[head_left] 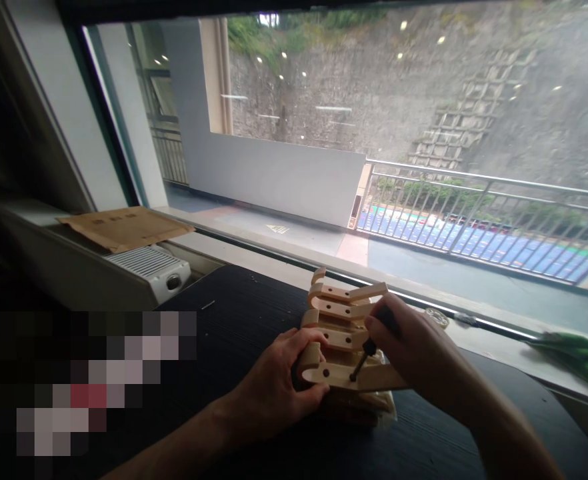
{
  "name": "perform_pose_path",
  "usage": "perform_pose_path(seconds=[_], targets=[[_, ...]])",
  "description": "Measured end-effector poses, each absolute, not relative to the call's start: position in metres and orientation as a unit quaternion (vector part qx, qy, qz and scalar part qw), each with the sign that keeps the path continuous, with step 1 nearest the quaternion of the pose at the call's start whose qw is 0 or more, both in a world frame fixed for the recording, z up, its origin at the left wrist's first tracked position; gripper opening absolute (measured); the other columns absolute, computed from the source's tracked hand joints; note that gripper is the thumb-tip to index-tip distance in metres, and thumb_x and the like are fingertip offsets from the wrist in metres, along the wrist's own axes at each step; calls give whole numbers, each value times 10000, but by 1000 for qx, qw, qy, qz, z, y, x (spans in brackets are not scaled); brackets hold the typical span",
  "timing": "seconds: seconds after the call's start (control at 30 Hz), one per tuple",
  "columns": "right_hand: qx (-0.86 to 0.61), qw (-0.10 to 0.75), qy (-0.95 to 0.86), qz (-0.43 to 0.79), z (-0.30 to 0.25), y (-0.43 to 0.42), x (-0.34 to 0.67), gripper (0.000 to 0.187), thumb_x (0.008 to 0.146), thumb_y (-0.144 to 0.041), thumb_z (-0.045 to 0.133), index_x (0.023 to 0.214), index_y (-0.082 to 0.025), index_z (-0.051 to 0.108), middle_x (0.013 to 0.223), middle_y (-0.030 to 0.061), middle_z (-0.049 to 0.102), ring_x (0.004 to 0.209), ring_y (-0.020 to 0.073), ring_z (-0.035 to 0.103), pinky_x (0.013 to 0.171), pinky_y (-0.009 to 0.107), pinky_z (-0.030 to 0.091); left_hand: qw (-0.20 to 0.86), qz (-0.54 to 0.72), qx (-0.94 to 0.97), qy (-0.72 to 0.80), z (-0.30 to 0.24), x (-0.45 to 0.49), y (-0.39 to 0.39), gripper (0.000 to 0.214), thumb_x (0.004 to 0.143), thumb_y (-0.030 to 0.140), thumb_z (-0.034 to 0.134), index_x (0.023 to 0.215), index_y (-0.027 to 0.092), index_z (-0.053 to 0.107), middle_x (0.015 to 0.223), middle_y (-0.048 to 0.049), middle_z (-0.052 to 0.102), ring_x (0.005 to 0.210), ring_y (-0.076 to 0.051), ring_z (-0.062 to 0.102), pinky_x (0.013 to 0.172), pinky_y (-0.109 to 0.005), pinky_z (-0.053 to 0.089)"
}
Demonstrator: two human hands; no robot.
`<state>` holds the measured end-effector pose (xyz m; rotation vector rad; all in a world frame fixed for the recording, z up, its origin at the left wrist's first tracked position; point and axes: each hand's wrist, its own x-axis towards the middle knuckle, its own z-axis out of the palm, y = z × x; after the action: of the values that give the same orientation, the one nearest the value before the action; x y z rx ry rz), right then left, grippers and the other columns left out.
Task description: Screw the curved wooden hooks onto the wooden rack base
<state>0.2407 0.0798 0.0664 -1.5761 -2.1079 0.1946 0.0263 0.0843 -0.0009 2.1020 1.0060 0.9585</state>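
Observation:
A wooden hook rack (334, 337) lies on the dark table, with several pale, curved wooden hooks in a row, each with dark holes. My left hand (281, 377) is closed around the curled end of the nearest hook (337, 379), thumb on the near side and fingers over the far side. A screwdriver (360, 362) with a dark handle is gripped in my right hand (407, 333). It leans, with its tip at a hole in the nearest hook's flat middle. Clear plastic wrapping (388, 407) shows beneath the rack; what else lies under it is partly hidden.
The dark table (234, 313) reaches to the window sill, with a small stick-like piece (208, 305) on it. At the left, a brown envelope (129, 227) lies on a white vented unit (149, 270). A green cloth (574, 357) and a round patterned object (437, 318) sit by the sill.

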Motion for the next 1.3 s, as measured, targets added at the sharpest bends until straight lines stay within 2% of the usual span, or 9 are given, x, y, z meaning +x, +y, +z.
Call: perform_pose_path(seconds=[0.13,0.3,0.4,0.57,0.77,1.0,1.3], targets=[[-564,265,-779,71,62,66,246,221,907,-407,403,779,-229,440,593,-53,528,500,97,450,456,214,324,305,334,800,395,4,25,81,433,684,107,651,1068,255,519,1031,8,600,991,-174,566,894,-288,445],[-524,308,-792,52,58,66,241,121,908,-361,439,882,-244,452,563,-76,520,452,84,466,440,193,347,299,354,793,394,-6,29,84,585,698,102,671,1184,308,419,983,33,594,956,-168,576,916,-302,434],[-510,332,-793,19,59,67,239,91,894,-318,464,846,-241,454,532,-73,516,423,88,477,424,200,345,301,369,784,399,-15,30,84,609,704,126,684,1196,336,393,1002,31,585,938,-172,580,857,-285,467],[-524,378,-763,-3,66,61,242,119,890,-344,455,820,-248,466,517,-49,547,362,98,466,385,225,350,300,363,787,399,-20,28,86,638,713,127,681,1215,363,366,1002,35,588,961,-179,579,899,-301,458],[-496,371,-785,5,61,65,240,98,883,-301,469,808,-237,466,541,-58,560,389,86,502,397,192,373,263,377,800,386,-21,28,90,679,702,141,682,1232,387,336,944,60,604,982,-195,581,1022,-387,368],[-489,354,-797,-11,54,73,239,87,874,-272,483,805,-227,456,526,-64,541,395,82,483,403,181,354,254,379,795,400,-28,27,90,655,709,161,668,1245,363,350,1051,13,599,1048,-230,558,1054,-448,326],[-492,294,-818,48,59,67,239,131,897,-304,445,789,-230,436,552,-57,517,441,89,447,427,194,322,269,371,787,412,-28,27,89,592,721,194,664,1233,318,395,1093,-38,586,1116,-280,508,1022,-471,364]])
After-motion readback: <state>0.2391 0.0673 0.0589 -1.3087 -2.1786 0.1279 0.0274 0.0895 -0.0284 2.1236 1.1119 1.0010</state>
